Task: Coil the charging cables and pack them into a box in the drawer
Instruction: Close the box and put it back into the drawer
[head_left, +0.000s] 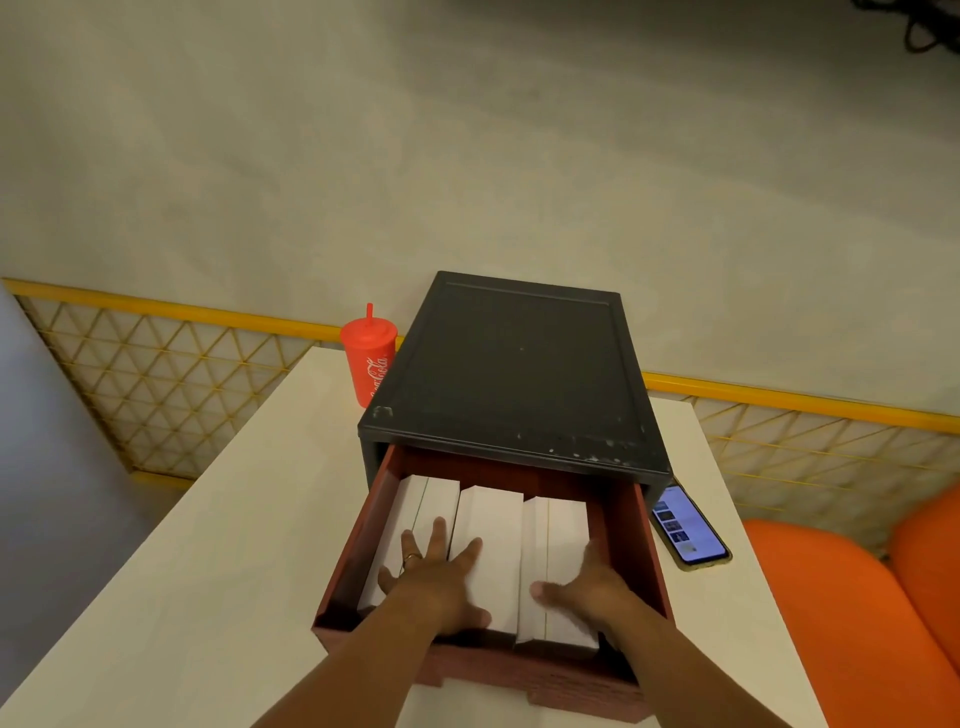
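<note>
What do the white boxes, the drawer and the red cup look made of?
White boxes: likely matte cardboard, crisp straight edges, no shine. Drawer: probably plastic, dull dark red, ribbed front. Red cup: apparently plastic, smooth, printed logo, matching lid and straw.

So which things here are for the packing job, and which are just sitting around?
For the job: red drawer, three white boxes in it, left hand flat on them, right hand on the rightmost one.
Just lying about: red cup with a straw, phone, orange seat.
</note>
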